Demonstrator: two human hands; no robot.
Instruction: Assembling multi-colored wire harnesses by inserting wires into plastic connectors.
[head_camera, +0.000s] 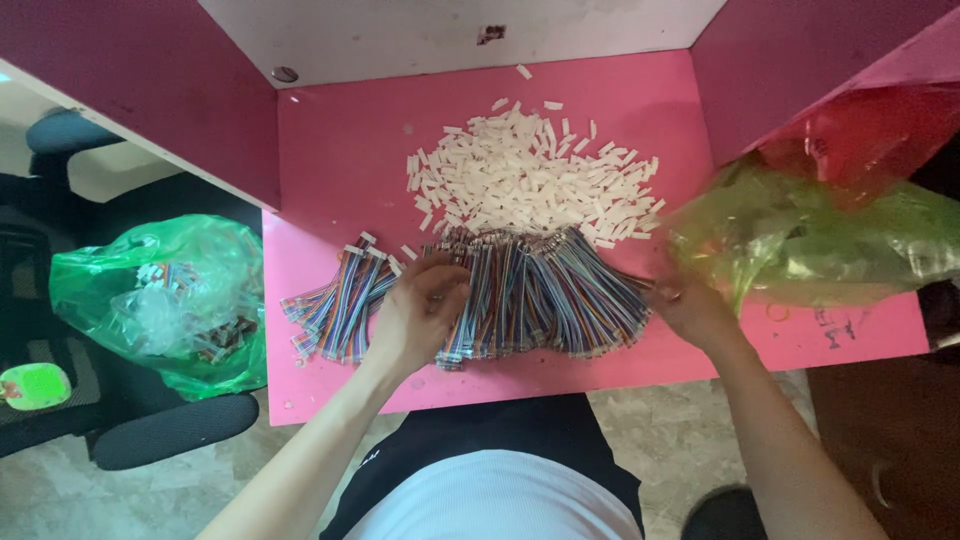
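My left grip (415, 310) rests loosely on the cables (520, 295); right grip (690, 305) clutches a bag (800, 240) beside them; connectors (530, 180) behind remain unfitted.

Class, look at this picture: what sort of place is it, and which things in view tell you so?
Probably a small assembly or sorting bench for electrical parts. A pink table walled by partitions holds a row of rainbow ribbon cables under the left hand, a heap of white connector pieces, and plastic bags of parts beside it.
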